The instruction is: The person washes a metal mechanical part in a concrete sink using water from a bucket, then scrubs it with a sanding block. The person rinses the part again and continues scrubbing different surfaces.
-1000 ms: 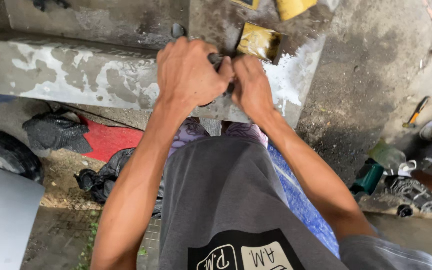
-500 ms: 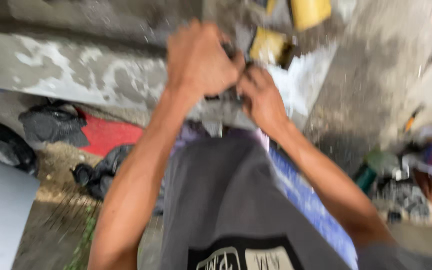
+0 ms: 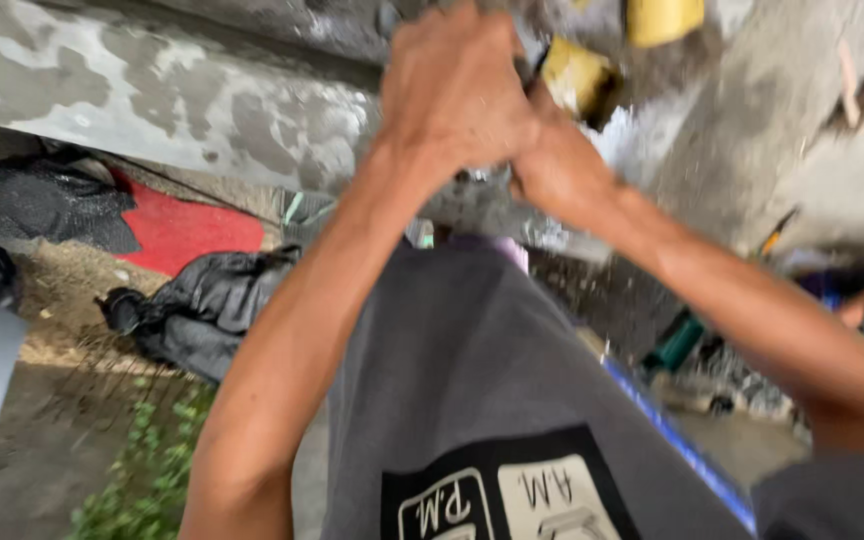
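Head view showed two bare hands meeting at the top of the frame, over a grey, paint-flecked concrete ledge [image 3: 182,110] that ran from the left edge toward the middle. The left hand [image 3: 457,85] was curled into a closed fist, knuckles up, and the right hand [image 3: 552,165] pressed against it from the right, its fingers also folded in. Between them only a thin sliver of a dark object [image 3: 530,72] was visible, too blurred and too covered to tell what it was, which way its long axis ran or where it pointed; both hands seemed to be clamped on it, but the grip itself was hidden. Just beside the right hand lay one yellowish block [image 3: 574,78], tilted, and a second yellow piece [image 3: 664,18] sat above it at the frame's edge, so two yellow things in all. Both forearms reached up from a grey shirt [image 3: 472,400] with a black-and-white print. On the ground to the left lay one red mat [image 3: 187,230], partly under one dark mesh cloth [image 3: 52,205], and one crumpled black bag [image 3: 202,310] sat near a patch of green weeds [image 3: 142,480]. At the right, one green container [image 3: 677,345] stood low, blurred.
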